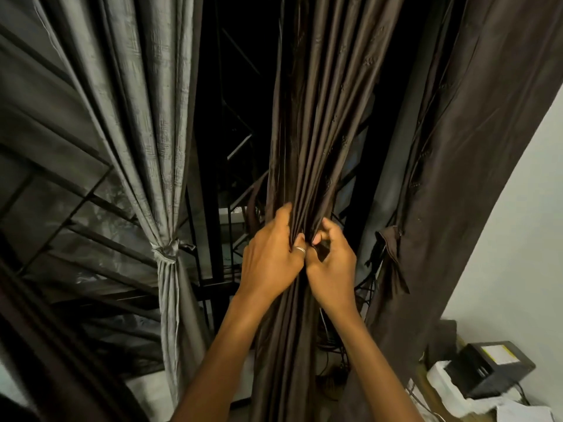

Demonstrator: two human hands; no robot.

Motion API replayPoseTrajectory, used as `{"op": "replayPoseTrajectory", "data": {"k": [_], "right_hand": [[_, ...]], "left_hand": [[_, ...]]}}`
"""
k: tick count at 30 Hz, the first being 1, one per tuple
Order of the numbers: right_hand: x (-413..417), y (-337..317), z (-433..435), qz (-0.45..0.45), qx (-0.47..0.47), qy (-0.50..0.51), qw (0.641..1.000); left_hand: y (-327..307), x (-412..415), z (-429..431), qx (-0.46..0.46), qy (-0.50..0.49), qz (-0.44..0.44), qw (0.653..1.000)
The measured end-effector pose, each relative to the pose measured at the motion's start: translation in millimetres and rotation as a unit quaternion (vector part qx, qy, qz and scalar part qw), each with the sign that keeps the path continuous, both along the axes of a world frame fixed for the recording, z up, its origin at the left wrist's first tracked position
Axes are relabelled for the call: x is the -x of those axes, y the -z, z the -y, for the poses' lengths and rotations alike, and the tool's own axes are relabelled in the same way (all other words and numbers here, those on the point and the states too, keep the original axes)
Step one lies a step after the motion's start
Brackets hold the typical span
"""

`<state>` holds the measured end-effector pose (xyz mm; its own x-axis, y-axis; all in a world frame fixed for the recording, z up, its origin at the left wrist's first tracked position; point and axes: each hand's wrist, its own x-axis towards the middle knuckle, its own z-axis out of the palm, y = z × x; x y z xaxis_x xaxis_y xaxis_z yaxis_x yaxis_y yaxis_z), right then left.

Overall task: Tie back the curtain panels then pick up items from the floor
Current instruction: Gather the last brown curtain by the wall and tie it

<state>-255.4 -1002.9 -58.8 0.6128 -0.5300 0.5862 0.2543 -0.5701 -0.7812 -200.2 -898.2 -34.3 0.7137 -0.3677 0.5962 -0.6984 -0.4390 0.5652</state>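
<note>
A dark brown curtain panel hangs in the middle, gathered into tight folds. My left hand, with a ring on one finger, wraps the bunched folds from the left. My right hand pinches the same bundle from the right, its fingers curled into the fabric. The two hands touch each other at the gather. A grey curtain panel on the left is cinched by a knotted tie. Another brown panel hangs on the right, with a loose strip of fabric dangling from it.
Behind the curtains a dark window with a metal grille shows. A white wall is at the right. At the lower right stand a black box and white papers. Cables hang behind the brown panel.
</note>
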Motion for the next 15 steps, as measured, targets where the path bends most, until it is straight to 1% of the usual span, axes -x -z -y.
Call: {"op": "replayPoseTrajectory", "data": {"k": [2, 4, 9, 11, 13, 15], "right_hand": [[0, -2, -1, 0.007, 0.019, 0.004, 1.000], [2, -3, -4, 0.020, 0.037, -0.003, 0.999], [3, -2, -4, 0.002, 0.060, -0.022, 0.998], [2, -4, 0, -0.009, 0.059, -0.020, 0.998], [1, -6, 4, -0.015, 0.068, 0.005, 0.998], [2, -4, 5, -0.016, 0.081, 0.053, 0.995]], "left_hand": [[0, -4, 0, -0.015, 0.003, 0.009, 1.000], [0, -6, 1, -0.016, 0.009, -0.001, 1.000], [-3, -9, 6, 0.041, 0.061, -0.037, 0.997], [-4, -11, 7, 0.048, 0.048, -0.038, 0.997], [-5, -11, 8, 0.048, 0.027, -0.029, 0.998], [-5, -9, 8, 0.044, 0.010, -0.020, 0.999]]}}
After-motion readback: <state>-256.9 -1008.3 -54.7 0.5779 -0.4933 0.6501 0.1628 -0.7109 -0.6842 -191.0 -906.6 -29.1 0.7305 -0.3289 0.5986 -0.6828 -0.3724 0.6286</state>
